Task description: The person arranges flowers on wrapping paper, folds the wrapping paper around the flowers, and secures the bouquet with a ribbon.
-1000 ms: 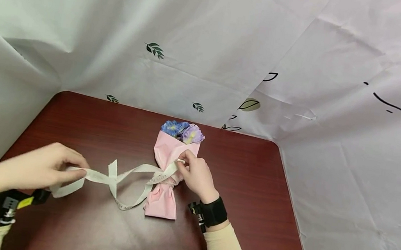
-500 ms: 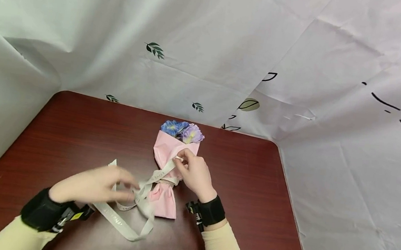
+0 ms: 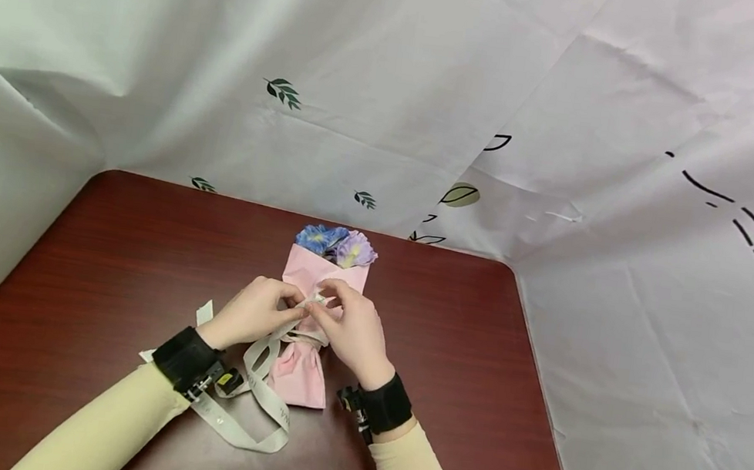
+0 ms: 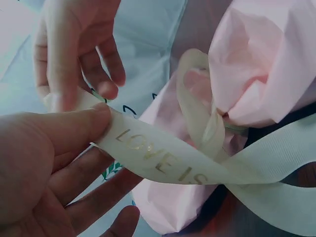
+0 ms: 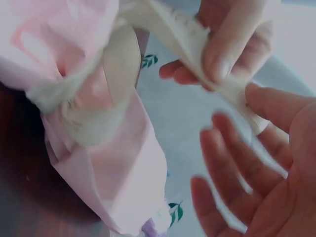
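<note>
A bouquet in pink wrapping paper (image 3: pixel 300 381) lies on the table, with a blue flower (image 3: pixel 319 238) and a purple flower (image 3: pixel 356 250) at its far end. Around its narrow waist goes a cream ribbon (image 3: pixel 216 422), whose print reads "LOVE IS" in the left wrist view. My left hand (image 3: pixel 258 311) pinches the ribbon between thumb and fingers, just above the paper. Close beside it, my right hand (image 3: pixel 357 333) pinches the ribbon near its end (image 5: pixel 254 116), the other fingers spread. Part of the ribbon's long tail passes behind my left wrist.
The dark red wooden table (image 3: pixel 459 368) extends on both sides of the bouquet. White fabric (image 3: pixel 379 96) with leaf prints hangs behind and at the sides. A loop of ribbon lies on the near part of the table.
My left hand has come from the far left to the bouquet and now pinches the ribbon beside my right hand. The ribbon's tail has dropped into a loop near the front. The right hand stays close to its place.
</note>
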Demonstrator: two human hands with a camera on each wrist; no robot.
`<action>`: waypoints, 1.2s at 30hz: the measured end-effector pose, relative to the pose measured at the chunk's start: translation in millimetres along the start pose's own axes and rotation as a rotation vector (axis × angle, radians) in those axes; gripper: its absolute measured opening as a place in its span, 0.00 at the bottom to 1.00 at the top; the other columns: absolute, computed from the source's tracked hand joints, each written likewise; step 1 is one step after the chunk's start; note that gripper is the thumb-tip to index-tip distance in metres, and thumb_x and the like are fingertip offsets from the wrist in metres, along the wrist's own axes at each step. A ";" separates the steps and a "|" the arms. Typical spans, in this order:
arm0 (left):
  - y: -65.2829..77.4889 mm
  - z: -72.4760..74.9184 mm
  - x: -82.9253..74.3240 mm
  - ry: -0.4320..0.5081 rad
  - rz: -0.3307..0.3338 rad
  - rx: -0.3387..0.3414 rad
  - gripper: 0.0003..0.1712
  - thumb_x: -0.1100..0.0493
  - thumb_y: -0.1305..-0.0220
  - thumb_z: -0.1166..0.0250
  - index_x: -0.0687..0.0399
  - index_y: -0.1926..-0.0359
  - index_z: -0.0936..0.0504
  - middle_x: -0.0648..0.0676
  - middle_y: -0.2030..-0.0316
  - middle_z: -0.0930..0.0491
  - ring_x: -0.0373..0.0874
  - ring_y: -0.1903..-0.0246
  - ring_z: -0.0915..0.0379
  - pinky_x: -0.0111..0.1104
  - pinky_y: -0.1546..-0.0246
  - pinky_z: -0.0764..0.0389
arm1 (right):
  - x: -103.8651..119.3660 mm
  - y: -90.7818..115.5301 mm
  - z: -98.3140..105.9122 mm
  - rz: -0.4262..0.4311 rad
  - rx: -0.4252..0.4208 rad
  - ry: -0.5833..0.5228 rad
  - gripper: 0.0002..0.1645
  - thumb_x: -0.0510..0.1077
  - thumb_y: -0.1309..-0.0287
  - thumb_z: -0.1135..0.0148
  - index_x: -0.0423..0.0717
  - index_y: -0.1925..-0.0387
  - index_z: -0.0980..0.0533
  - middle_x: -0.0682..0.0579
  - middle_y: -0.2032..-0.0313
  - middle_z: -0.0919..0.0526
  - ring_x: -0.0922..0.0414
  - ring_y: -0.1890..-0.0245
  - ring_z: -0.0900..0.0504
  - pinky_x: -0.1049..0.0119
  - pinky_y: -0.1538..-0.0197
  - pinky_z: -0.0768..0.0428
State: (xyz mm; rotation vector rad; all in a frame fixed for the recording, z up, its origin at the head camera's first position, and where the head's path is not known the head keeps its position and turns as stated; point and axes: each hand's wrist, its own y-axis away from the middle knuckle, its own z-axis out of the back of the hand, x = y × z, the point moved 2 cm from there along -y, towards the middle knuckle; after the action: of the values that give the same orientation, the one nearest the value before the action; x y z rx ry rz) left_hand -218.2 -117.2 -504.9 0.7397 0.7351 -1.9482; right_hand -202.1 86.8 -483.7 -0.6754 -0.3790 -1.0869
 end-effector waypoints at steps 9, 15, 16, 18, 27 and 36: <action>8.4 1.7 3.9 0.056 0.069 -0.044 0.03 0.59 0.24 0.25 0.50 0.59 0.07 0.44 0.67 0.10 0.41 0.66 0.14 0.35 0.63 0.21 | 46.3 94.2 -29.4 0.177 0.048 0.468 0.23 0.68 0.47 0.15 0.59 0.69 0.15 0.62 0.71 0.23 0.61 0.69 0.22 0.69 0.70 0.29; 7.5 2.4 4.9 0.069 0.081 -0.049 0.03 0.60 0.23 0.26 0.51 0.58 0.08 0.45 0.67 0.10 0.40 0.69 0.16 0.34 0.66 0.23 | 49.7 112.3 -47.8 0.268 0.076 0.531 0.17 0.57 0.51 0.12 0.62 0.75 0.18 0.62 0.71 0.25 0.60 0.67 0.23 0.71 0.68 0.38; 7.5 2.1 4.9 0.070 0.079 -0.048 0.03 0.59 0.23 0.26 0.51 0.58 0.08 0.45 0.67 0.10 0.40 0.69 0.16 0.34 0.66 0.23 | 49.5 113.1 -48.3 0.270 0.073 0.512 0.16 0.54 0.51 0.13 0.62 0.75 0.18 0.63 0.71 0.26 0.60 0.67 0.24 0.72 0.68 0.39; 8.0 1.6 4.9 0.072 0.076 -0.047 0.03 0.60 0.23 0.27 0.51 0.58 0.08 0.44 0.67 0.10 0.40 0.69 0.16 0.34 0.66 0.22 | 48.7 114.2 -48.3 0.262 0.065 0.483 0.16 0.51 0.49 0.14 0.62 0.74 0.19 0.63 0.70 0.26 0.61 0.67 0.25 0.72 0.67 0.39; 7.5 0.6 4.4 0.077 0.066 -0.052 0.03 0.60 0.23 0.27 0.52 0.57 0.08 0.44 0.67 0.10 0.38 0.70 0.17 0.34 0.67 0.22 | 44.2 113.6 -54.8 0.207 0.098 0.558 0.24 0.65 0.53 0.11 0.62 0.72 0.21 0.61 0.67 0.26 0.58 0.64 0.27 0.68 0.65 0.39; 3.9 1.0 3.6 0.087 0.040 -0.064 0.02 0.61 0.25 0.25 0.50 0.59 0.08 0.44 0.67 0.10 0.36 0.69 0.16 0.34 0.64 0.20 | 46.7 107.7 -30.1 0.111 0.331 -0.005 0.12 0.48 0.30 0.25 0.54 0.62 0.24 0.64 0.69 0.17 0.72 0.70 0.26 0.80 0.63 0.32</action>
State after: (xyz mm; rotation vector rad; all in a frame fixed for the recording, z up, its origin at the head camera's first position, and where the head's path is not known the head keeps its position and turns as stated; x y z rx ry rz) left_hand -216.4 -121.5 -507.7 0.7986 0.8257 -1.8573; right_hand -86.1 66.7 -512.3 -0.4003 -0.5063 -0.8906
